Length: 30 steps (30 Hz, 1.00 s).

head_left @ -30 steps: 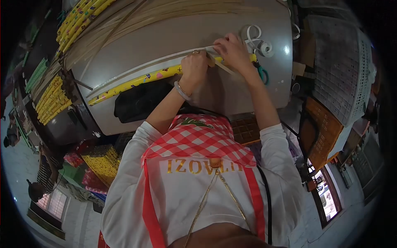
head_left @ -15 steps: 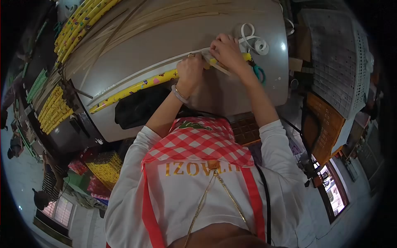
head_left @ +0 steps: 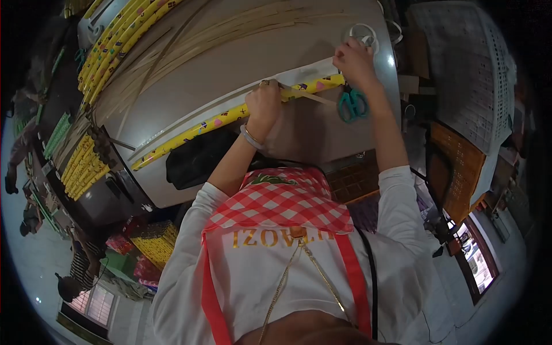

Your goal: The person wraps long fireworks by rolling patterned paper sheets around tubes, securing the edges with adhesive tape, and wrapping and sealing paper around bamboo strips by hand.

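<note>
Work at the bench [head_left: 328, 137]. The left hand [head_left: 263, 104] is curled into a fist around the middle of a yellow tube [head_left: 213, 125], which lies aslant across the bench on both sides of it; whether the same fingers also hold the pale slat [head_left: 319, 98] that juts out beside them cannot be told. The right hand [head_left: 356, 61], fingers bent inward, is at the roll of tape [head_left: 375, 41] and partly covers it; whether its grip pinches the tape is hidden. A white strip [head_left: 313, 72] runs between the hands, along the tube's far side. Scissors [head_left: 352, 103] lie just below the right hand, and a black cloth [head_left: 195, 159] lies near the tube's left part.

The step in hand appears to be steadying the tube while the strip is handled at its right end. The next move seems to call for a firm left hold and a controlled right hand.

Compared with the earlier frame, the right hand is farther from the left, toward the roll; the tube's right part and the scissors are more exposed.
</note>
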Each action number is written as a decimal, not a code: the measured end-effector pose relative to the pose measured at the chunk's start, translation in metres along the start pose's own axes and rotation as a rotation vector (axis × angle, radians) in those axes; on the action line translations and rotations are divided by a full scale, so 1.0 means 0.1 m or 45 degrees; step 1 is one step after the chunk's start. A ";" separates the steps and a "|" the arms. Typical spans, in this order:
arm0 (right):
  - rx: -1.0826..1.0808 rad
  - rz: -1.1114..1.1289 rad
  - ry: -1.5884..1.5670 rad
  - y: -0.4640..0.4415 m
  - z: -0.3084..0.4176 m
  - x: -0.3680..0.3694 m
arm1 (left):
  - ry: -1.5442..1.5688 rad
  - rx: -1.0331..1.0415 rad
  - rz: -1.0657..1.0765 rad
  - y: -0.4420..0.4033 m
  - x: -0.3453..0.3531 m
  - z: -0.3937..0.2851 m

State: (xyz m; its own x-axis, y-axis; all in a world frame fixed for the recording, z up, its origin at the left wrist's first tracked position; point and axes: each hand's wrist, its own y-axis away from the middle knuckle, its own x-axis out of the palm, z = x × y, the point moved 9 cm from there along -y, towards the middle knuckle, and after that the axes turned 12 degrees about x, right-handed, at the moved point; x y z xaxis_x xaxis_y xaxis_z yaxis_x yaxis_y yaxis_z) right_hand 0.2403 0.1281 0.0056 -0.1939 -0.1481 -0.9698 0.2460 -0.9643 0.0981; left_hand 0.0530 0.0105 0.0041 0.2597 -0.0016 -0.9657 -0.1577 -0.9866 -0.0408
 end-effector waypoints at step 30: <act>0.912 0.029 0.131 0.03 -2.31 -0.49 | -0.043 0.002 0.103 -0.04 0.02 0.00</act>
State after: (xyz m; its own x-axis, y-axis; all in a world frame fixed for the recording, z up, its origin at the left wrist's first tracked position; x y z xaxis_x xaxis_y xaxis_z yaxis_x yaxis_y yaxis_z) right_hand 0.4703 0.1834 0.0016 -0.0974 -0.1822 -0.9784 -0.4407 -0.8735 0.2066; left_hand 0.0546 0.0148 0.0023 0.2141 -0.0759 -0.9739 -0.1783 -0.9833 0.0374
